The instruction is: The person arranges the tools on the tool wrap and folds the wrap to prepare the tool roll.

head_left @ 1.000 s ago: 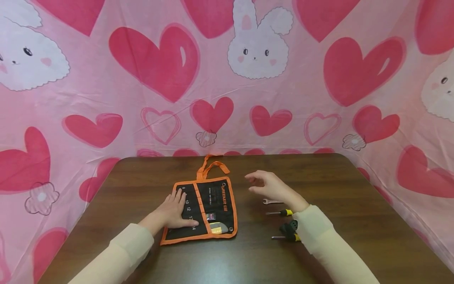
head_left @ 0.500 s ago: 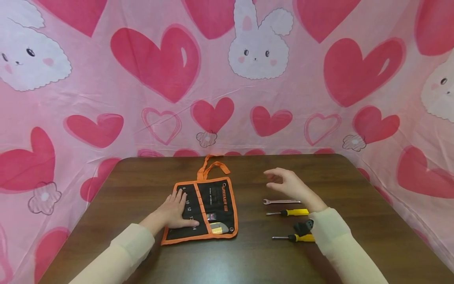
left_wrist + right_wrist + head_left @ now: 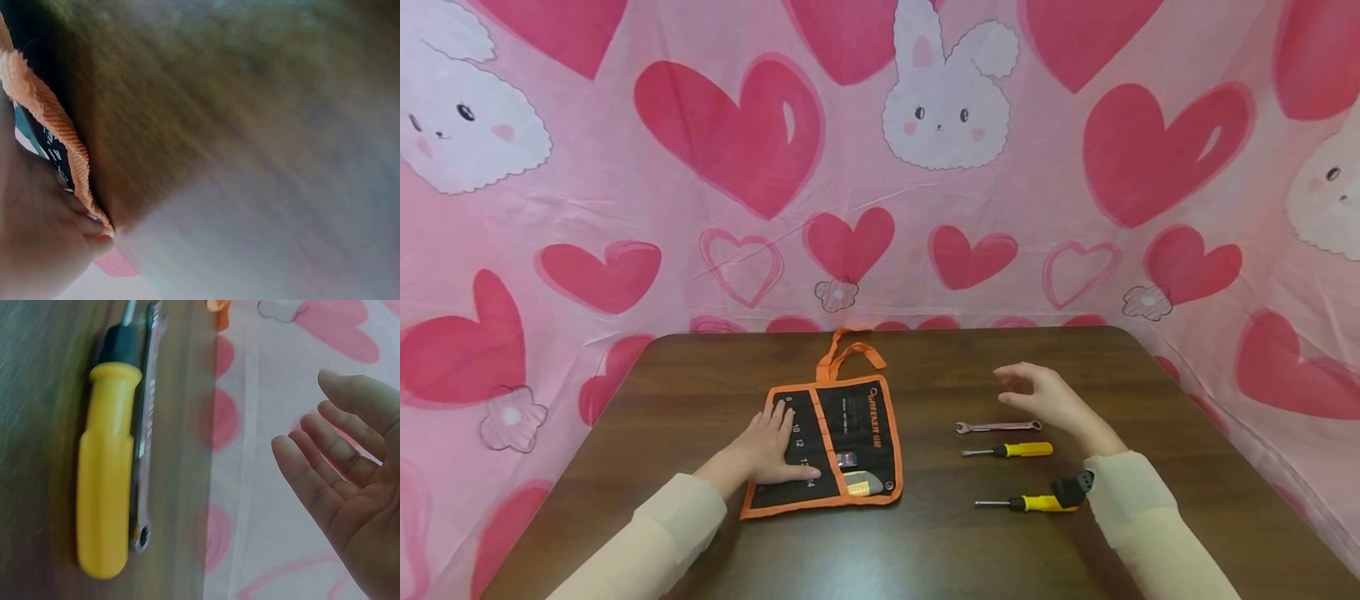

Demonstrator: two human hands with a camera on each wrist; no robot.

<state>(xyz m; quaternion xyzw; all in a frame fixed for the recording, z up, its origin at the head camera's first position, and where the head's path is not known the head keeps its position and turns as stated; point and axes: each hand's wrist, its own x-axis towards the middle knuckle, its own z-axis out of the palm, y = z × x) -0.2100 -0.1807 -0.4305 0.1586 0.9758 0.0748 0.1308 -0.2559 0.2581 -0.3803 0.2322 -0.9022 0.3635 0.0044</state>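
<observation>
Tool pouch (image 3: 852, 423): black with orange trim, spread flat on the surface (image 3: 925, 550) under the left hand (image 3: 767, 447); a utility knife (image 3: 862, 482) sits in its near right pocket.
Left hand: laid over the pouch, fingers straight, gripping nothing.
Right hand (image 3: 1048, 404): raised near the combination wrench (image 3: 997, 427), fingers loosely bent, a gap to the thumb, nothing held.
Right wrist view: shows the palm, and the wrench close beside a yellow-handled screwdriver (image 3: 107, 481); only the head view shows the second screwdriver (image 3: 1037, 503).
Left wrist view: brings out the trim's ribbed weave.
Surface: dark wood grain, rounded far corners.
Room: pink cloth (image 3: 1037, 179) with hearts and rabbits hangs around.
Direction: the pouch's orange strap (image 3: 828, 364) points to the far edge; its longer side, I cannot tell. Wrench and screwdrivers lie left to right, shafts leftward, toward the pouch.
</observation>
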